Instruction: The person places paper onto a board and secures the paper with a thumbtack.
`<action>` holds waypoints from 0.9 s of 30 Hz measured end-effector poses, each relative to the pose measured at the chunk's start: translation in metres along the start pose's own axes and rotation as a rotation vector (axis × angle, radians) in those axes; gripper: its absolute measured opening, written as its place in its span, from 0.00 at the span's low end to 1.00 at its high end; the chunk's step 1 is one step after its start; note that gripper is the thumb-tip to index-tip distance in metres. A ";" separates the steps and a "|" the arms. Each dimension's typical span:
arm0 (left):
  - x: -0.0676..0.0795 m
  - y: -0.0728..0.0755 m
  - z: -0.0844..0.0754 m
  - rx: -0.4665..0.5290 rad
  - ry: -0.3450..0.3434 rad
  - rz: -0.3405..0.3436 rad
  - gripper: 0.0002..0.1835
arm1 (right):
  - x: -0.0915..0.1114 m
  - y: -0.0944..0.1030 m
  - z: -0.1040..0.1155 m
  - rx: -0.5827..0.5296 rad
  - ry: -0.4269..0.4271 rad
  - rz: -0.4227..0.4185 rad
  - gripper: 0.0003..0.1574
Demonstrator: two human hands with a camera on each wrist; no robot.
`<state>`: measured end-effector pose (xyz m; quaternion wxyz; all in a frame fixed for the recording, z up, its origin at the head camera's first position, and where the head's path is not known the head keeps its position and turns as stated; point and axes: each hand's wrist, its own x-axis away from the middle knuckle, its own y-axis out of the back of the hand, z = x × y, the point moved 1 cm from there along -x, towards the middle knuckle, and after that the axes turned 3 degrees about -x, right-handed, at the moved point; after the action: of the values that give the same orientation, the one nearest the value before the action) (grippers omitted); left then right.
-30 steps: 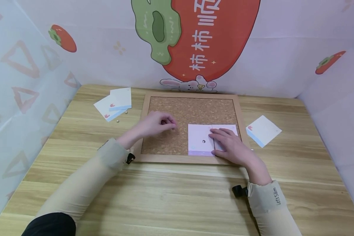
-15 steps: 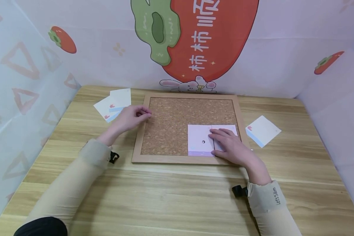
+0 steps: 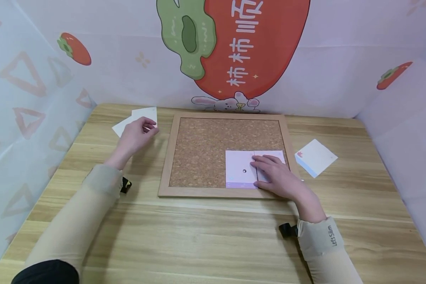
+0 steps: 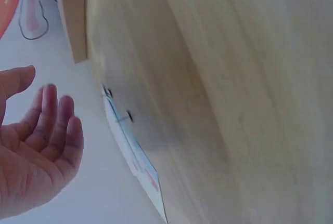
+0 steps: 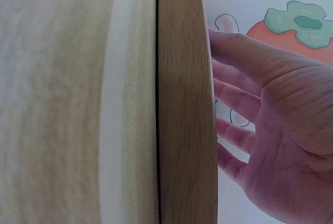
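- Two hands in view, both bare, beige sleeves (image 3: 74,221).
- Left hand (image 3: 135,134): over the white cards on the left, fingers loosely bent, thumb well apart from fingertips in the left wrist view; nothing seen in its grasp.
- Right hand (image 3: 278,177): fingers extended and slightly spread, resting on the right purple card (image 3: 262,174), gripping nothing; fingertips hidden behind the frame edge in the right wrist view.
- Corkboard (image 3: 202,150): wooden frame, flat on the worktop (image 3: 198,236), between the white cards.
- Left purple card (image 3: 238,167): on the near right part of the cork, beside the right one, pin (image 3: 244,171) near its middle, darker strip along near edge.
- White cards on the left: upper one (image 3: 144,113) overlaps lower one (image 3: 121,125); two loose pins (image 4: 129,116) close by.
- White card on the right (image 3: 316,158): blue strip, set at an angle, just beside the frame.
- Wall: large red fruit print (image 3: 269,51).
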<state>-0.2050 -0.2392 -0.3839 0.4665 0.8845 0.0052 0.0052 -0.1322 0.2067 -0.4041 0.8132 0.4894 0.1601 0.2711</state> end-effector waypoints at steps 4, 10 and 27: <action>-0.004 0.001 0.006 -0.018 0.039 -0.016 0.28 | 0.000 0.000 0.000 -0.002 -0.006 0.008 0.36; -0.013 0.003 0.012 -0.077 0.107 0.006 0.36 | 0.000 0.000 0.000 -0.001 -0.031 0.034 0.37; -0.025 0.007 0.026 -0.326 0.220 0.181 0.45 | 0.000 0.000 -0.001 -0.013 -0.045 0.047 0.38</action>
<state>-0.2298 -0.2650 -0.3925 0.5976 0.7883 -0.0244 0.1444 -0.1330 0.2073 -0.4047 0.8132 0.4939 0.1284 0.2798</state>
